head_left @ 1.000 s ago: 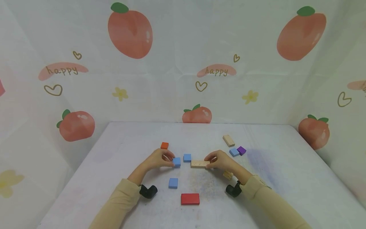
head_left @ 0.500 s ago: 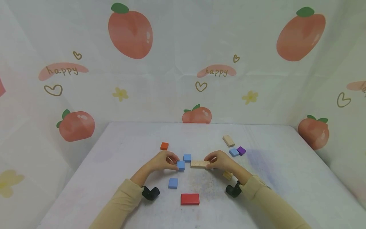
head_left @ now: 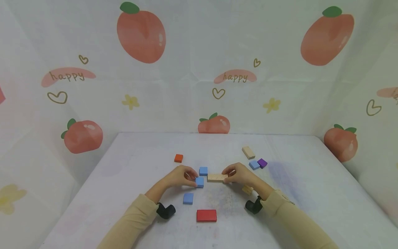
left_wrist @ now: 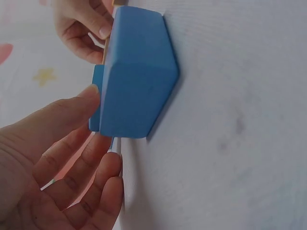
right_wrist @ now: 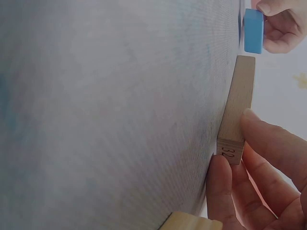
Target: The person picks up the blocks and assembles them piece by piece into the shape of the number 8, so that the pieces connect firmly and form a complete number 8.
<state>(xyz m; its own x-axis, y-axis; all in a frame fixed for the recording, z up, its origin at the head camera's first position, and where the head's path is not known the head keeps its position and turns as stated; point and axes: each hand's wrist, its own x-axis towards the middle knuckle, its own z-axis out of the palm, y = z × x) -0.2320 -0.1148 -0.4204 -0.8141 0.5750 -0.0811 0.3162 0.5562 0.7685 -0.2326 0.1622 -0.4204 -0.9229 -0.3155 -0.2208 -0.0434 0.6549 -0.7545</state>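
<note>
My left hand [head_left: 181, 175] pinches a blue block [head_left: 200, 182] between thumb and fingers. That block sits just in front of a second blue block [head_left: 203, 171]. In the right wrist view a narrow gap shows between the held blue block [right_wrist: 253, 32] and the table. My right hand [head_left: 238, 173] grips the right end of a long pale wooden block [head_left: 216, 177], which lies flat beside the second blue block. Marks like "32" show on the wooden block's end [right_wrist: 229, 152]. A third blue block [head_left: 188, 198] lies nearer and looms large in the left wrist view.
A red block [head_left: 206, 215] lies at the front and an orange one [head_left: 178, 158] behind my left hand. At the back right are a pale wooden block [head_left: 248, 152], a blue block [head_left: 254, 165] and a purple block [head_left: 262, 163]. A yellowish wooden block [head_left: 247, 189] lies by my right wrist.
My left hand has moved right and slightly nearer, carrying the blue block from left of the second blue block to in front of it. My right hand has stayed on the wooden block.
</note>
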